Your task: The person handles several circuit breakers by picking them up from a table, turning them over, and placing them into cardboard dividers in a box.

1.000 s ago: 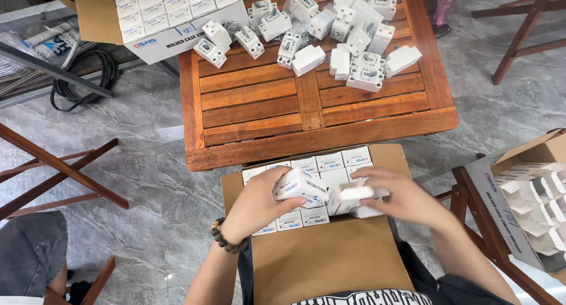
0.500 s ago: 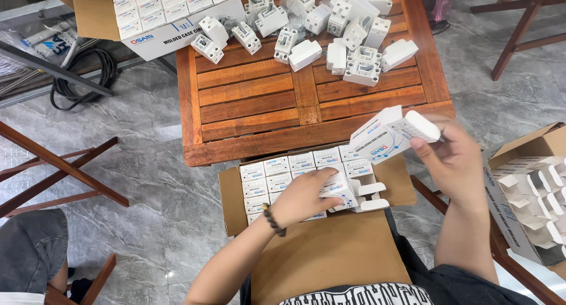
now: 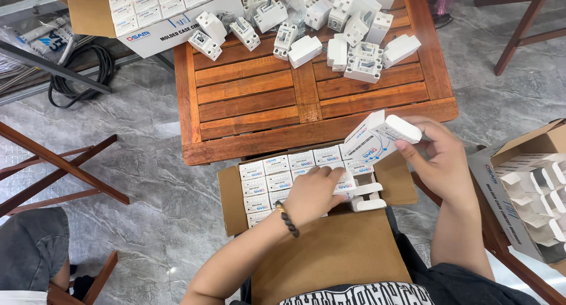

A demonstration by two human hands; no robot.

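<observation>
My right hand (image 3: 439, 157) holds a small white printed carton (image 3: 380, 136) tilted up over the near edge of the wooden table (image 3: 259, 107). My left hand (image 3: 312, 193), with a dark bead bracelet on the wrist, rests palm down on the rows of small white cartons (image 3: 277, 175) packed in the open brown cardboard box (image 3: 330, 258) on my lap. Two empty slots with white flaps (image 3: 368, 197) show at the box's right side.
Several loose white plastic breaker units (image 3: 348, 36) lie at the table's far end beside a large carton (image 3: 153, 13) of small boxes. An open box of empty white cartons (image 3: 530, 187) stands at right. Folding wooden legs (image 3: 53, 169) and another person's knee (image 3: 29, 246) are at left.
My right hand has lifted a small carton out of the lap box, up and to the right. My left hand has shifted right and settled flat on the packed cartons.
</observation>
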